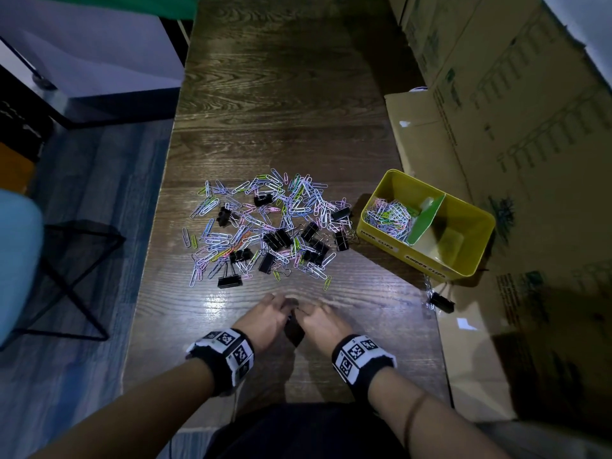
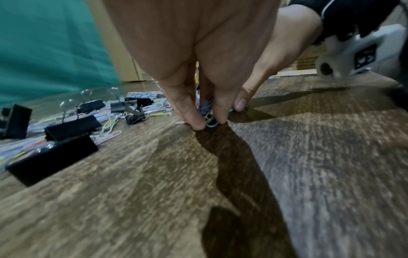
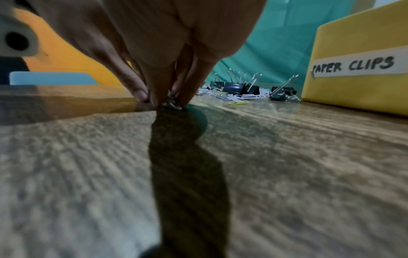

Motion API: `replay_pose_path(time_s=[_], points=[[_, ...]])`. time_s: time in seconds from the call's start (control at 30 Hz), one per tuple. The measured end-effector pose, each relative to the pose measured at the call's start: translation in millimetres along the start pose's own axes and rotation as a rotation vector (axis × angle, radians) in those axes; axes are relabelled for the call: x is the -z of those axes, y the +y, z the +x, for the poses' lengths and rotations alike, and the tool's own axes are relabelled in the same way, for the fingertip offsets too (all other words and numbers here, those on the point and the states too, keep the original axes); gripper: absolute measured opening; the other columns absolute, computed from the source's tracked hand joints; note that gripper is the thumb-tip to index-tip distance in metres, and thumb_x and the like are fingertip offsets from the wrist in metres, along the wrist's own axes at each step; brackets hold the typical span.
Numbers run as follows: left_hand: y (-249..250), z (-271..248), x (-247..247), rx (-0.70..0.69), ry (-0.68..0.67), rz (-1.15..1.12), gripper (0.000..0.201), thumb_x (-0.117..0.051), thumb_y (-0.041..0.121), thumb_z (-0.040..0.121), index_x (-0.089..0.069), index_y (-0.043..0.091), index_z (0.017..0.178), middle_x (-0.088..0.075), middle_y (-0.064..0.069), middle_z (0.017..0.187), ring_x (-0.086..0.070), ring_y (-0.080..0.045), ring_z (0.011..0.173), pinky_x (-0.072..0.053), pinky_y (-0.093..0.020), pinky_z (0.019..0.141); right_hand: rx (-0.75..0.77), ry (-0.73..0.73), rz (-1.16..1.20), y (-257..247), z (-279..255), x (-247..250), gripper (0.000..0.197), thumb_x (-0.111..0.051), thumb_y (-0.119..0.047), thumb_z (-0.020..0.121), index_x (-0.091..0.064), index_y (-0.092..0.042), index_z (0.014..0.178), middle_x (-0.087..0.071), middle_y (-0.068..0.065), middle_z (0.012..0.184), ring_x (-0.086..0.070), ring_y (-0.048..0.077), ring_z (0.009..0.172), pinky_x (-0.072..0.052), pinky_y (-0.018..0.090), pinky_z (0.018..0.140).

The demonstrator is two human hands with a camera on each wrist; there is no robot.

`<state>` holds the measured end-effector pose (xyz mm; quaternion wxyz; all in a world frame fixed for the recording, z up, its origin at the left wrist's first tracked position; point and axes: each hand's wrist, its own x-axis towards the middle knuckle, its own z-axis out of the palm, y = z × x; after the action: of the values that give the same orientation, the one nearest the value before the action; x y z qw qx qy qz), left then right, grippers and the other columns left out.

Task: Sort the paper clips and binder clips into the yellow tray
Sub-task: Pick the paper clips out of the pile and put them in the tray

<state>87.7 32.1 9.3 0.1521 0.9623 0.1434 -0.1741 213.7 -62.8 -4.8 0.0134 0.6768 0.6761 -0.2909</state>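
Gathering step: left hand (image 1: 265,318) and right hand (image 1: 323,321) pinch small bunch of paper clips (image 2: 208,118) against table (image 1: 284,94), near main pile (image 1: 265,226); next, lift bunch without spilling, carry right to yellow tray (image 1: 477,263), "PAPER CLIPS" compartment.

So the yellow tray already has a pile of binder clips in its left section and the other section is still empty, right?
Not quite. The head view shows the pile in the yellow tray is coloured paper clips, not binder clips; the black binder clips still lie on the table. The other section does look empty.
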Motion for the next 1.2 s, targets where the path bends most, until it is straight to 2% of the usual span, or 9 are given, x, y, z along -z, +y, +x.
replay_pose_path(time_s=[0.1, 0.27, 0.37, 0.43, 0.67, 0.8, 0.93, 1.03, 1.2], points=[[-2.2, -0.8, -7.8, -0.016, -0.017, 0.082, 0.041, -0.035, 0.020, 0.069, -0.070, 0.014, 0.089, -0.065, 0.002, 0.076, -0.063, -0.013, 0.065, -0.050, -0.016, 0.057, -0.012, -0.018, -0.021, 2.9, -0.3, 0.4, 0.036, -0.048, -0.009, 0.091, -0.048, 0.000, 0.127, -0.055, 0.017, 0.125, -0.053, 0.037, 0.115, -0.045, 0.042, 0.093], [-2.3, 4.6, -5.0, 0.009, -0.096, 0.117, 0.034, -0.060, 0.010, 0.079, -0.060, 0.003, 0.112, -0.064, -0.012, 0.101, -0.061, -0.024, 0.090, -0.052, -0.028, 0.077, -0.038, -0.029, -0.027, 2.0, 0.3, 4.5, 0.026, -0.049, -0.005, 0.087, -0.056, 0.000, 0.112, -0.061, 0.017, 0.110, -0.059, 0.036, 0.104, -0.048, 0.040, 0.082], [2.3, 11.5, -1.2, 0.066, -0.176, 0.140, 0.037, -0.038, 0.009, 0.094, -0.041, 0.000, 0.130, -0.051, -0.018, 0.123, -0.048, -0.031, 0.112, -0.042, -0.036, 0.093, -0.121, -0.057, 0.069, 5.9, 6.1, 6.4, 0.022, -0.054, -0.006, 0.083, -0.063, -0.004, 0.103, -0.064, 0.017, 0.101, -0.062, 0.034, 0.097, -0.049, 0.037, 0.083], [4.2, 18.7, 3.9, 0.072, -0.197, 0.142, 0.035, -0.035, 0.008, 0.096, -0.039, 0.001, 0.130, -0.051, -0.018, 0.124, -0.047, -0.032, 0.114, -0.041, -0.036, 0.094, -0.202, -0.067, 0.199, 10.4, 9.5, 9.0, 0.021, -0.056, -0.007, 0.084, -0.067, -0.007, 0.102, -0.066, 0.018, 0.098, -0.064, 0.031, 0.094, -0.050, 0.034, 0.084], [0.5, 29.8, 9.3, 0.179, -0.254, -0.002, 0.025, -0.043, 0.006, 0.091, -0.052, 0.007, 0.114, -0.062, -0.009, 0.097, -0.060, -0.026, 0.087, -0.045, -0.029, 0.071, -0.435, 0.175, 0.782, 27.3, 13.2, 4.5, 0.021, -0.078, -0.005, 0.071, -0.076, -0.007, 0.091, -0.074, 0.007, 0.083, -0.063, 0.011, 0.070, -0.050, 0.019, 0.074], [-14.9, 37.2, 8.9, 0.230, -0.265, -0.129, 0.023, -0.055, 0.012, 0.087, -0.060, 0.023, 0.108, -0.068, -0.005, 0.091, -0.063, -0.021, 0.080, -0.046, -0.026, 0.067, -0.475, 0.180, 1.025, 38.0, 8.4, 7.3, 0.023, -0.082, -0.008, 0.069, -0.074, -0.005, 0.090, -0.074, 0.011, 0.084, -0.065, 0.014, 0.070, -0.056, 0.028, 0.073], [-25.6, 38.6, 20.5, 0.269, -0.293, -0.227, 0.018, -0.059, 0.011, 0.082, -0.065, 0.014, 0.100, -0.066, -0.007, 0.090, -0.060, -0.020, 0.076, -0.043, -0.022, 0.065, -0.503, 0.241, 1.317, 48.3, 2.6, 17.1, 0.019, -0.083, -0.006, 0.067, -0.072, -0.014, 0.081, -0.071, 0.000, 0.075, -0.066, 0.008, 0.066, -0.054, 0.022, 0.070], [-36.5, 40.3, 38.8, 0.309, -0.318, -0.483, 0.009, -0.069, 0.016, 0.081, -0.067, 0.014, 0.089, -0.066, -0.002, 0.081, -0.061, -0.014, 0.068, -0.046, -0.019, 0.060, -0.510, 0.377, 1.475, 56.1, -7.6, 34.4, 0.022, -0.082, -0.001, 0.067, -0.072, -0.005, 0.086, -0.072, -0.001, 0.073, -0.067, 0.008, 0.065, -0.052, 0.018, 0.064], [-47.8, 57.2, 81.3, 0.305, -0.217, -0.991, 0.006, -0.072, 0.003, 0.075, -0.066, 0.002, 0.075, -0.069, -0.008, 0.068, -0.063, -0.014, 0.052, -0.055, -0.022, 0.054, -0.477, 0.656, 1.617, 69.8, -41.6, 81.1, 0.029, -0.083, -0.011, 0.058, -0.073, -0.009, 0.084, -0.074, 0.009, 0.088, -0.068, 0.018, 0.078, -0.057, 0.028, 0.076]])
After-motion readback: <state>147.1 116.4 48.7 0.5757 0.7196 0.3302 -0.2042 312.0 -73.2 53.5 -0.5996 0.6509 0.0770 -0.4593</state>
